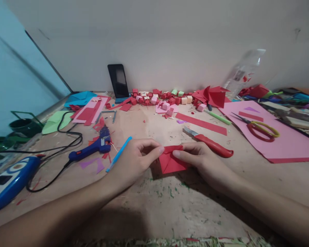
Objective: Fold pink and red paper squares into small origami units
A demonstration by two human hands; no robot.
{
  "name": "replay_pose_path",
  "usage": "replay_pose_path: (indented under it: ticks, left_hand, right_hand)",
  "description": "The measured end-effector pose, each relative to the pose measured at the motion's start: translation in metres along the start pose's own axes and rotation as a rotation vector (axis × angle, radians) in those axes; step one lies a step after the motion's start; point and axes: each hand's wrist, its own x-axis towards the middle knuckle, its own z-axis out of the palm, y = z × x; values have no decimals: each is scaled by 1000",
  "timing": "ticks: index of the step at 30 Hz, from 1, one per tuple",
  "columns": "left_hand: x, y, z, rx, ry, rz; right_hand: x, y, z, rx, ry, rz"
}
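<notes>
A small folded piece of red paper (172, 163) is held up above the table in both hands, with crease lines across its face. My left hand (141, 154) pinches its upper left corner between thumb and fingers. At the upper right corner, my right hand (199, 156) grips it, thumb in front and fingers behind. Beside my left hand lies a light blue stick-like tool (119, 154), partly hidden by the wrist. A red-handled knife (213, 144) rests just beyond my right hand.
A blue glue gun (92, 150) with a black cord lies left. Scissors (264, 130) rest on pink paper (293, 144) at right. Small paper cubes (166, 105) line the back, near a leaning phone (118, 80) and a plastic bottle (244, 72). A red strip (201, 123) lies mid-table.
</notes>
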Motion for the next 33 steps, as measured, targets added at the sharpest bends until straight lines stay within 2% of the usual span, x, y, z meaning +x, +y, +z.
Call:
replay_pose_path:
  ticks: [8,12,16,21,33]
  left_hand:
    - [1,-1,0,11,-9,9]
    - [-1,-1,1,97,-83,36]
    - [-3,0,3,69,-86,59]
    - [-2,-1,4,34,-74,57]
    - [-3,1,3,49,-98,31]
  right_hand:
    - [2,3,-1,-26,11,-41]
    - [1,-1,0,-156,37,-107]
    - [-1,-5,1,-245,-2,-142]
    - [-1,-7,0,-219,33,-195]
    - [-2,-11,1,-240,63,-182]
